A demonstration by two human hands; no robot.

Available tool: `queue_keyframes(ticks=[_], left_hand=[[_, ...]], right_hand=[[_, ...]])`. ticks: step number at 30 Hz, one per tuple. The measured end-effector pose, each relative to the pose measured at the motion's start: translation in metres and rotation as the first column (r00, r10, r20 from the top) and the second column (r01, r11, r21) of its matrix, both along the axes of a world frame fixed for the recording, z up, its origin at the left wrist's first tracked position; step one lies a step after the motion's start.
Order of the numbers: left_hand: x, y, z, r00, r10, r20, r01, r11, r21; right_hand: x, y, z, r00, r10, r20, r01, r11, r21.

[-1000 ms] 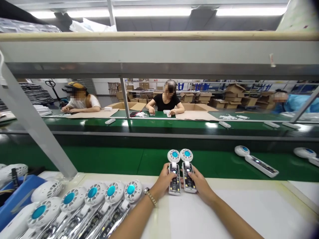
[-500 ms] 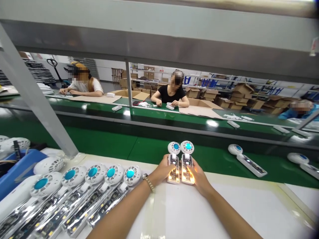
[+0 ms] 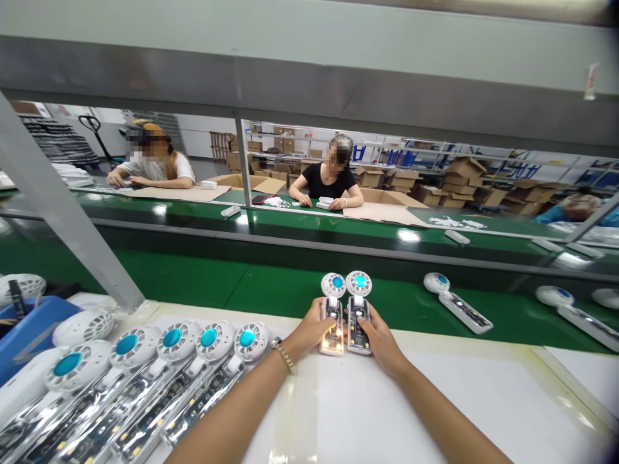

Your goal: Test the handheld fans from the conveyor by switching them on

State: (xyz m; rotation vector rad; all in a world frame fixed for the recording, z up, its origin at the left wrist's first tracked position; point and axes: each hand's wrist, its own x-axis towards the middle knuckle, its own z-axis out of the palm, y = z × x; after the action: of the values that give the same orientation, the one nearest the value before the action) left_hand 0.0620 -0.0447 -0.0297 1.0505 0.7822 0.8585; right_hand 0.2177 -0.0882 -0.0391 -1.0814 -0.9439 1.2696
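Observation:
My left hand (image 3: 309, 332) is closed around the handle of a white handheld fan (image 3: 333, 285), thumb on the bare circuit board. Small lamps glow orange on that handle. Beside it, my right hand (image 3: 381, 338) grips a second handheld fan (image 3: 358, 283) in the same way, its thumb also on the board. The lower lamps of this one are unlit. Both fans stand nearly side by side, round heads pointing away from me, each with a blue centre. To the left lies a row of several similar fans (image 3: 210, 341) with open handles showing their boards.
Beyond the white worktop (image 3: 367, 406) runs a green conveyor belt (image 3: 285, 277), with more fans (image 3: 467, 312) on it at right. A blue bin (image 3: 29, 335) stands at far left. A slanted metal post (image 3: 72, 200) rises nearby. Co-workers (image 3: 326, 183) sit across the line.
The orange lamps on the right-hand fan have gone out; those on the left-hand fan stay lit. Fans on the belt have shifted left. The view has turned slightly.

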Motion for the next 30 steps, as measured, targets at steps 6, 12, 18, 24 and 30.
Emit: queue_keyframes(ticks=[6,12,18,24,30], left_hand=[[0.0009,0.0000,-0.0005,1.000,0.012,0.002,-0.012,1.000,-0.010],[0.0011,-0.0009,0.0001,0.999,0.020,0.025,-0.020,1.000,-0.014],[0.0004,0.0016,-0.0024,0.999,0.027,0.035,-0.027,1.000,0.000],[-0.0004,0.0028,-0.0037,0.998,0.014,0.057,-0.015,1.000,0.013],[-0.0017,0.0006,-0.0002,0.997,-0.022,0.078,0.020,0.999,0.033]], right_hand=[[-0.0028,-0.0014,0.0054,0.999,-0.009,-0.034,0.008,0.999,-0.039],[-0.0019,-0.0020,0.0044,0.999,0.003,-0.031,-0.005,0.999,-0.039],[-0.0019,-0.0016,0.0041,0.999,0.009,-0.045,-0.011,0.999,-0.052],[-0.0008,-0.0014,0.0020,0.999,0.021,-0.029,-0.022,0.999,-0.045],[-0.0024,-0.0037,0.0054,0.999,0.036,-0.036,-0.036,0.999,0.021]])
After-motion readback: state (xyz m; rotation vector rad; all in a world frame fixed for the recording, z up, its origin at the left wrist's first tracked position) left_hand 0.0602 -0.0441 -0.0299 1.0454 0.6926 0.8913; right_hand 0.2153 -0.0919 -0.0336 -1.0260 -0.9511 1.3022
